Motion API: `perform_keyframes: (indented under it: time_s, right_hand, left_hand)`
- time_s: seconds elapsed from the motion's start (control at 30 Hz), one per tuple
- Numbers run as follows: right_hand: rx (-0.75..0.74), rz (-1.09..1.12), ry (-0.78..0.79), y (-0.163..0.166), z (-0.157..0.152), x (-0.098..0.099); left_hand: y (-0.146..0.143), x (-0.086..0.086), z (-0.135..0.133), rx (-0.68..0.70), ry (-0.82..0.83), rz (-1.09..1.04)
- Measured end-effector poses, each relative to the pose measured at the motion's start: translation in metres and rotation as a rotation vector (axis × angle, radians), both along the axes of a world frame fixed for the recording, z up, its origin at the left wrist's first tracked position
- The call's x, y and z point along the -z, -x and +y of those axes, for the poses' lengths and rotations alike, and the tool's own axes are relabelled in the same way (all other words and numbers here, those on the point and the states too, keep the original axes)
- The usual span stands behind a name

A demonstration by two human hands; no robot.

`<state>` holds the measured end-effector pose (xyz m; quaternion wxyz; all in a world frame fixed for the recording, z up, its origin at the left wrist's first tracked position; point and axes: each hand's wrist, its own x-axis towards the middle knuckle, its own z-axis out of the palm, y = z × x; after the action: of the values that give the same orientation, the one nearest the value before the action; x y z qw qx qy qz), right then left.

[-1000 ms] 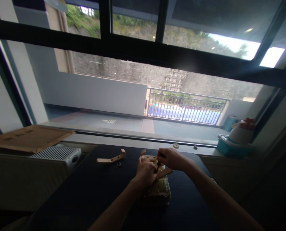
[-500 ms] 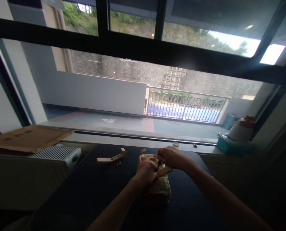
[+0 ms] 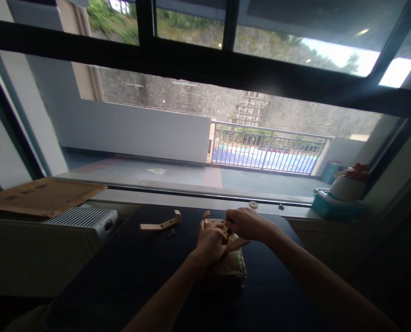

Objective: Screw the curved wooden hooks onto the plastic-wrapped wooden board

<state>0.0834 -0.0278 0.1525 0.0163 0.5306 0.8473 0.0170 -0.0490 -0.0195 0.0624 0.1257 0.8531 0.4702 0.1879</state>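
Note:
My left hand [image 3: 210, 243] is closed around a light wooden assembly [image 3: 238, 243] on the dark table [image 3: 129, 272]. My right hand [image 3: 246, 223] is closed just above it, gripping a small dark-handled tool that points down at the wood. Under the wood lies a clear plastic bag [image 3: 231, 269] with pale contents. A separate curved wooden piece [image 3: 161, 224] lies to the left, with a few small dark screws [image 3: 171, 233] beside it.
A white radiator [image 3: 80, 219] with a cardboard sheet [image 3: 35, 196] on top stands at the left. On the window sill sit a small round object [image 3: 253, 204], a dark bit [image 3: 279, 206] and a teal box [image 3: 333, 205] with a white pot. A large window fills the view ahead.
Both hands stay on the wooden assembly; the right hand has shifted slightly up and left over it. The view has tilted a little.

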Motion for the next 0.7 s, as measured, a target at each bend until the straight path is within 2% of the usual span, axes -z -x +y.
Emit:
perform_keyframes:
  time_s: [0.17, 0.3, 0.43, 0.6, 0.7]
  right_hand:
    - [0.054, 0.007, 0.024, -0.002, 0.0, -0.004]
    - [-0.054, 0.032, 0.084, -0.006, -0.001, -0.014]
    - [-0.106, 0.071, 0.071, -0.007, -0.002, -0.006]
    - [0.041, 0.149, -0.014, -0.006, 0.001, 0.012]
    - [0.064, 0.131, 0.006, -0.008, 0.001, 0.007]
  left_hand:
    - [0.001, -0.003, -0.001, 0.008, 0.016, 0.01]
    - [0.002, -0.005, -0.003, 0.01, 0.02, 0.0]
    - [0.001, -0.002, -0.002, 0.003, 0.001, 0.007]
    - [0.0, 0.002, 0.001, -0.005, -0.022, 0.012]
    - [0.0, 0.002, 0.001, -0.006, -0.02, 0.01]
